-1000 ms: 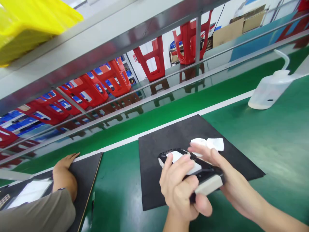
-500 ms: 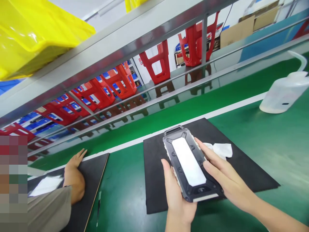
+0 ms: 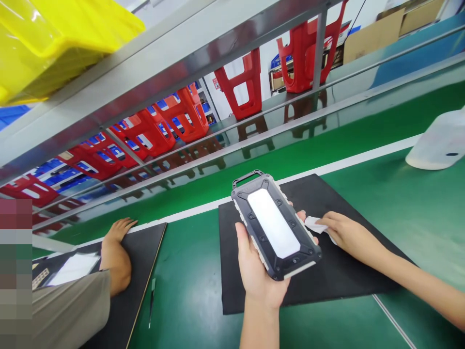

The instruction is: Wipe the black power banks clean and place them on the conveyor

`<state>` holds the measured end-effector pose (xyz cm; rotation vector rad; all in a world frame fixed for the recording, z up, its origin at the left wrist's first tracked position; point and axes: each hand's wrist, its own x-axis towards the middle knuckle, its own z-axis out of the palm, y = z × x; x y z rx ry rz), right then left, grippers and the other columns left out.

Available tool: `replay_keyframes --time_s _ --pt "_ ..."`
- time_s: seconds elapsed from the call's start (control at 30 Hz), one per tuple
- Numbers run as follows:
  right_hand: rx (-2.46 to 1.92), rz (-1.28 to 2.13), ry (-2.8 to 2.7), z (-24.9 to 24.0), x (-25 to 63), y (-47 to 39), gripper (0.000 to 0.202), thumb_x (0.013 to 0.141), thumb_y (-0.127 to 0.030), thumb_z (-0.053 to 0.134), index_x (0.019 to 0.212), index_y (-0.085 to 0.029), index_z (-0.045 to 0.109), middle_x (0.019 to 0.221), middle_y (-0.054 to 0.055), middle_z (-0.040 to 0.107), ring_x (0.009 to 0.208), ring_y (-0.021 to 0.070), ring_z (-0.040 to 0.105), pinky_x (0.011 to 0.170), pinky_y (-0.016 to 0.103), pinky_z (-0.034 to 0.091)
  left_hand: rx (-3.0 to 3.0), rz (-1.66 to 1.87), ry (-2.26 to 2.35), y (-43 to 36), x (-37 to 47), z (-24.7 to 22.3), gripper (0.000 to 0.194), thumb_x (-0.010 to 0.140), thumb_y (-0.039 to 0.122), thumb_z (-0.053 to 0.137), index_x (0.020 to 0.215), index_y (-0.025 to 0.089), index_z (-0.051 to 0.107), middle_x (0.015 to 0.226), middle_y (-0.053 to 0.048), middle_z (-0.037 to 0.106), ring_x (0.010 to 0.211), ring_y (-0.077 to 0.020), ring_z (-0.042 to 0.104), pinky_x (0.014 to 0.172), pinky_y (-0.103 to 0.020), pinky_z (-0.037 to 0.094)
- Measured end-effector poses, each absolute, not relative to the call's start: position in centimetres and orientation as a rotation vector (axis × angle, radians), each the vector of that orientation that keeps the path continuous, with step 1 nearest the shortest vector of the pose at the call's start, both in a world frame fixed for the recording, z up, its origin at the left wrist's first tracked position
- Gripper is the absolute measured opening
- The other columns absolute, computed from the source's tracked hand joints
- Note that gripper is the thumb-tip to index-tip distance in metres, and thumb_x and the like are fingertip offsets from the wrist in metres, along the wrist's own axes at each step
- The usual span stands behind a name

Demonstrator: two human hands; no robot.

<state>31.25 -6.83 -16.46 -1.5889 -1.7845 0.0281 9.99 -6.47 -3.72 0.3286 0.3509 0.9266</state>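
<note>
My left hand (image 3: 259, 274) is wrapped round a rugged black-and-grey power bank (image 3: 241, 203), tilted above a black mat (image 3: 341, 271). The power bank has a long white panel on its face, screws along both sides and a wire carry loop at its top end. Fingertips of my left hand show past its right edge. Just to the right, my right hand (image 3: 350, 237) pinches a crumpled white cloth (image 3: 315, 224) over the mat. That hand is apart from the power bank.
A co-worker's arm (image 3: 118, 261) rests on another black mat (image 3: 145, 252) at left, near white sheets (image 3: 74, 269). Tweezers (image 3: 151, 303) lie between the mats. A translucent bottle (image 3: 438, 140) stands at right. A metal rail (image 3: 174, 72) with a yellow bin (image 3: 72, 43) crosses above.
My right hand has let go of the power bank, moved right and taken hold of the white cloth. My left hand has raised the power bank slightly, up and left.
</note>
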Motion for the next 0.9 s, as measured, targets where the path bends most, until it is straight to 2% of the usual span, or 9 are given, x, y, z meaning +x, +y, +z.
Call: replay_keyframes --time_s 0.1,0.2,0.27,0.33,0.43,0.57,0.7,0.83,0.9 --pt "-1.545 -0.069 -1.565 -12.0 30.0 -8.4 0.022 0.09 -0.026 0.044 0.086 -0.02 0.064 0.082 0.006 0.069 0.066 0.0185 0.066 0.054 0.027 0.052 0.35 0.963 0.348 -6.2 10.3 -3.2 0.056 0.089 0.06 0.029 0.117 0.026 0.064 0.123 -0.008 0.064 0.115 -0.0303 0.057 0.093 -0.054 0.045" --pt "-1.391 -0.241 -1.452 -7.3 26.9 -10.5 0.011 0.088 -0.02 0.05 0.087 -0.023 0.061 0.088 0.005 0.065 0.069 0.0164 0.065 0.056 0.025 0.052 0.361 0.992 0.346 -6.2 10.8 -3.1 0.061 0.089 0.06 0.027 0.115 0.02 0.065 0.12 -0.008 0.065 0.11 -0.0271 0.06 0.1 -0.048 0.041" --pt "-1.079 -0.375 -1.724 -5.5 24.5 -11.2 0.021 0.089 -0.012 0.045 0.096 -0.022 0.063 0.087 0.006 0.065 0.073 0.016 0.065 0.061 0.025 0.054 0.37 0.955 0.337 -6.3 11.0 -3.1 0.069 0.087 0.064 0.025 0.116 0.016 0.065 0.117 -0.01 0.067 0.108 -0.0258 0.061 0.105 -0.043 0.037" --pt "-0.867 -0.448 -1.871 -5.3 22.7 -11.2 0.023 0.088 -0.007 0.045 0.098 -0.017 0.063 0.085 0.008 0.066 0.075 0.017 0.064 0.066 0.029 0.054 0.381 0.91 0.321 -6.6 11.1 -3.2 0.075 0.086 0.067 0.022 0.119 0.013 0.063 0.114 -0.011 0.068 0.108 -0.0254 0.061 0.106 -0.042 0.036" --pt "-0.842 -0.464 -1.878 -6.7 22.6 -10.8 0.025 0.086 -0.003 0.047 0.102 -0.013 0.063 0.086 0.009 0.064 0.079 0.0182 0.062 0.07 0.032 0.054 0.38 0.951 0.279 -6.8 10.7 -3.4 0.07 0.088 0.064 0.023 0.121 0.017 0.062 0.12 -0.007 0.065 0.111 -0.0242 0.06 0.106 -0.041 0.037" --pt "-1.065 -0.54 -1.807 -7.5 25.5 -10.2 0.032 0.083 0.003 0.047 0.102 -0.019 0.061 0.086 0.007 0.061 0.073 0.0162 0.063 0.063 0.027 0.052 0.363 1.048 0.247 -6.5 9.9 -3.4 0.063 0.088 0.062 0.029 0.121 0.02 0.062 0.125 -0.006 0.062 0.115 -0.0263 0.058 0.105 -0.042 0.038" --pt "-1.254 -0.646 -1.608 -5.2 26.3 -9.7 0.027 0.085 -0.002 0.049 0.097 -0.024 0.06 0.083 0.003 0.063 0.067 0.0135 0.063 0.061 0.024 0.052 0.325 1.014 0.26 -6.4 9.7 -3.6 0.061 0.089 0.061 0.026 0.116 0.023 0.065 0.123 -0.007 0.063 0.112 -0.028 0.059 0.1 -0.048 0.043" --pt "-0.895 -0.507 -1.894 -2.7 23.6 -8.9 0.021 0.092 -0.008 0.043 0.098 -0.018 0.061 0.085 0.007 0.065 0.075 0.0152 0.063 0.066 0.025 0.053 0.34 1.009 0.38 -7.1 9.9 -5.0 0.061 0.09 0.057 0.028 0.107 0.017 0.07 0.107 -0.009 0.07 0.111 -0.0243 0.059 0.103 -0.035 0.042" --pt "-0.696 -0.501 -2.048 -2.1 22.1 -8.1 0.024 0.093 -0.009 0.039 0.096 -0.014 0.063 0.08 0.007 0.067 0.071 0.0167 0.062 0.063 0.027 0.052 0.379 1.002 0.52 -7.4 9.8 -5.8 0.056 0.091 0.053 0.03 0.108 0.018 0.07 0.103 -0.008 0.07 0.115 -0.0227 0.056 0.104 -0.03 0.04"
